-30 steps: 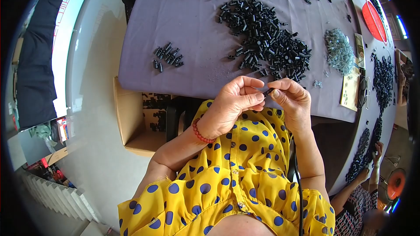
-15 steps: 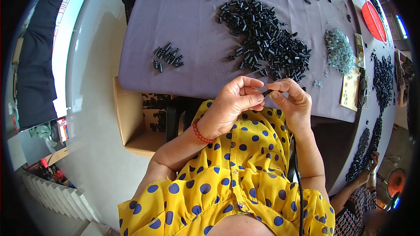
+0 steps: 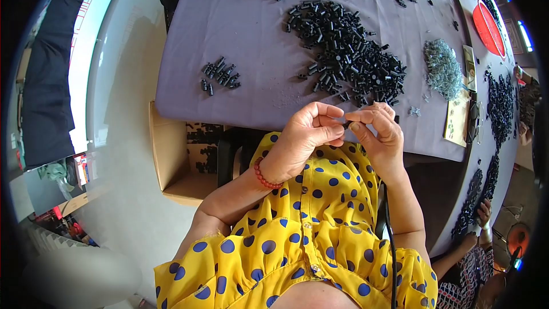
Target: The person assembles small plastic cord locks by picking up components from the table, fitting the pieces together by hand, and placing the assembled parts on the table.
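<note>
Over my lap, just in front of the table edge, my left hand [image 3: 311,136] and my right hand [image 3: 378,136] meet fingertip to fingertip. Between them they pinch a small black cylindrical piece [image 3: 346,125], mostly covered by thumbs and index fingers. Beyond the hands lies a large pile of black cylindrical pieces [image 3: 349,51] on the purple-grey tablecloth [image 3: 234,34]. A smaller cluster of similar pieces [image 3: 220,73] sits apart to the left. To the right is a heap of small clear parts [image 3: 442,71], with a few loose ones [image 3: 414,111] nearer me.
A cardboard box [image 3: 171,160] with black pieces stands below the table's left edge. Eyeglasses [image 3: 474,121] lie at the right, near a red basket [image 3: 488,28]. A co-worker's hand [image 3: 484,213] is beside further black pieces [image 3: 470,203]. A blurred pale shape [image 3: 86,274] fills the lower left.
My right hand has shifted slightly left and its fingers have closed further over the black piece. A blurred pale shape has entered at the lower left.
</note>
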